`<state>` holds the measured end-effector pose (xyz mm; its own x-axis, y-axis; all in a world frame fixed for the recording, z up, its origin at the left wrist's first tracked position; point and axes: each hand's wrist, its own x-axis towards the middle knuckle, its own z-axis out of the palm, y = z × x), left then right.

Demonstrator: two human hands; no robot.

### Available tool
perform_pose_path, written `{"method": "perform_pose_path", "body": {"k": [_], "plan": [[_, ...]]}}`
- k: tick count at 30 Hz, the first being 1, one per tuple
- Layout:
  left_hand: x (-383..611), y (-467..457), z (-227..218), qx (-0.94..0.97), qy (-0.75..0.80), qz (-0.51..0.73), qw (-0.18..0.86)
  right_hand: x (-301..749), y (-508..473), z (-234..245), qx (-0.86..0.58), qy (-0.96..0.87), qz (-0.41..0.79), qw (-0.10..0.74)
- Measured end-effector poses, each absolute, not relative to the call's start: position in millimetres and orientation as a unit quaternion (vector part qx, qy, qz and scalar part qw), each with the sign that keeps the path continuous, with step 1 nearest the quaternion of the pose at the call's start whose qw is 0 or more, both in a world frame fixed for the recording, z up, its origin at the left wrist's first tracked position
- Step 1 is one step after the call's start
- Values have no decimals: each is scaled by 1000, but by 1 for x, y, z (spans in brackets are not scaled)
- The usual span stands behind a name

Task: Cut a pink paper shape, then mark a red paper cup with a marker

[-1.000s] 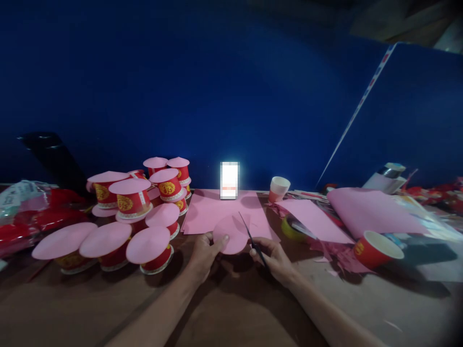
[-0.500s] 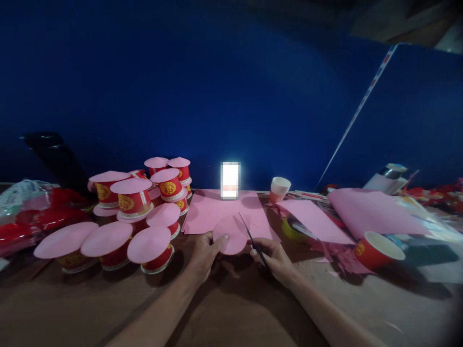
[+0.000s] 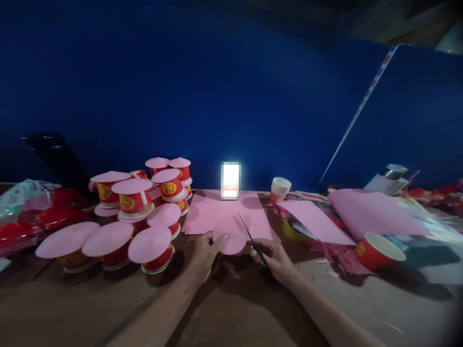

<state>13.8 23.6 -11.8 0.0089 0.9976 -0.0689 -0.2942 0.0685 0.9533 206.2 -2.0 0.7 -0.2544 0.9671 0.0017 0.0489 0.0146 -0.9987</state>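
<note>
A round pink paper disc (image 3: 231,235) is pinched at its left side by my left hand (image 3: 209,250), the thumb on top. My right hand (image 3: 273,258) grips a pair of dark scissors (image 3: 250,236) at the disc's right edge, with a blade pointing up and away. Whether the blades are apart I cannot tell. Just beyond the disc lies a stack of pink paper sheets (image 3: 202,212). To the left stand several red paper cups (image 3: 132,203) with gold emblems, topped with shallow pink paper cones (image 3: 150,244).
A bright pixelated screen (image 3: 230,180) stands behind the paper stack. On the right are a white-and-pink cup (image 3: 280,190), a tilted red cup (image 3: 379,250), pink sheets (image 3: 372,212), paper scraps (image 3: 343,260) and a yellow-green tape roll (image 3: 292,230). Red plastic packages (image 3: 61,217) lie far left.
</note>
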Motion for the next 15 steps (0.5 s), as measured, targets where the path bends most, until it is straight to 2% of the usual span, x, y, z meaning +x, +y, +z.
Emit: {"method": "perform_pose_path", "body": {"k": [15], "plan": [[14, 24, -12, 398, 428, 546, 600, 207, -2, 2, -451, -582, 532, 417]]}}
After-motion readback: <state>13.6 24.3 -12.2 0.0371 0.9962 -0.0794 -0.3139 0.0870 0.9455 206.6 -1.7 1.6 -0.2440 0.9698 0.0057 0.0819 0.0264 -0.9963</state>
